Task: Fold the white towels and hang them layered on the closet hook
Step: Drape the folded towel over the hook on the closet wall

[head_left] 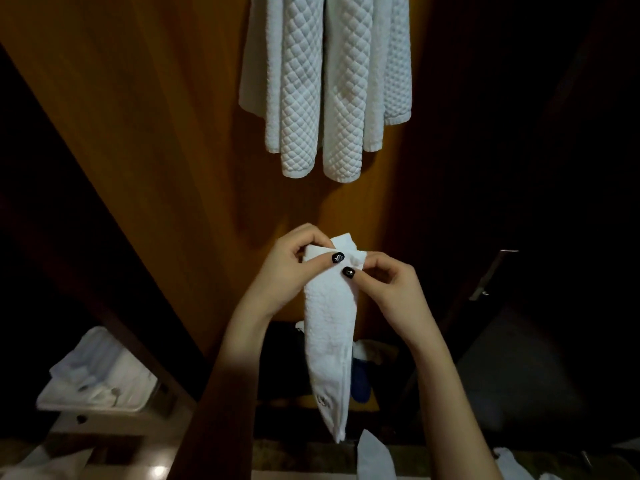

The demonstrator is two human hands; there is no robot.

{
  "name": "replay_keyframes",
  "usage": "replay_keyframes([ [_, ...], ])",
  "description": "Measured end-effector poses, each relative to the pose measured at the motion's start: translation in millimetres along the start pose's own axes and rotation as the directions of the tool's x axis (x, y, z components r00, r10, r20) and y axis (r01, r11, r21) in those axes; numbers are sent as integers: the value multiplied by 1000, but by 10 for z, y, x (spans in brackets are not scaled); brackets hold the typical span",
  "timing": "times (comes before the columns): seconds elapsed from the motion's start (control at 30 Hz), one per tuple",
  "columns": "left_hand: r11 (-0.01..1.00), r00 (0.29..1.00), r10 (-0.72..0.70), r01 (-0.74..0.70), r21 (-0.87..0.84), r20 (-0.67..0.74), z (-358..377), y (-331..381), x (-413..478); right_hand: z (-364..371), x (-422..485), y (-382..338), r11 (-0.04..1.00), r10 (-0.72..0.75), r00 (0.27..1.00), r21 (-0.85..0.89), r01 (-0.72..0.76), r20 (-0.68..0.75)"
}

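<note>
1. Centrally, the folded towel (327, 327) hung in mid-air as a narrow white strip in front of the closet panel (156, 133). It sat below the hung towels (325, 81) and was clear of them. Its lower end tapered toward the bottom of the view, with a small embroidered mark near that end.
2. The left hand (294, 265) pinched the strip's top end, thumb across the front and fingers (304, 237) curled behind. The right hand (384, 282) pinched the same end just beside it, thumb and forefinger on the right-hand edge. Both hands were grasping the towel; neither was released.
3. The hung towels, quilted and white, draped in several layers against the panel. The hook lay above the frame and could not be seen.
4. Handling, as judged: the strip looked soft, limp and light, since it drooped straight down with no stiffness of its own. The textured weave should have offered good grip, so it seemed neither slippery nor fragile. The main hazard was the folded layers sliding apart if they were not pinched together.
5. Hold, as judged: a pinch across all layers at the top end suited carrying. Draping would probably have called for support near mid-length, so that both halves hung evenly.
6. Elsewhere, a tray (48, 403) of white items lay at lower left, and a blue item (360, 379) sat behind the strip.
</note>
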State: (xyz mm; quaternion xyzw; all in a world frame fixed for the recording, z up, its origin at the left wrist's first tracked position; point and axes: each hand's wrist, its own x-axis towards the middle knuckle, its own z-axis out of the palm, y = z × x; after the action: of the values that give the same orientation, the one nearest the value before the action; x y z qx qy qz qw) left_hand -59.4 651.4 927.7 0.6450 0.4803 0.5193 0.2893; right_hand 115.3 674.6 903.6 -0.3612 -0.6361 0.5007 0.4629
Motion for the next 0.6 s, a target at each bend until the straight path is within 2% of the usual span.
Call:
replay_keyframes([
  [0.2,994,987,47,-31,102,-156,68,40,3,83,19,3,997,-60,998,-41,60,12],
  [0.47,975,987,103,-75,211,-124,62,33,42,55,71,-22,987,-103,994,-124,106,31],
  [0.6,973,992,120,-107,202,-50,45,6,27,3,76,8,998,-69,992,-7,68,-102],
])
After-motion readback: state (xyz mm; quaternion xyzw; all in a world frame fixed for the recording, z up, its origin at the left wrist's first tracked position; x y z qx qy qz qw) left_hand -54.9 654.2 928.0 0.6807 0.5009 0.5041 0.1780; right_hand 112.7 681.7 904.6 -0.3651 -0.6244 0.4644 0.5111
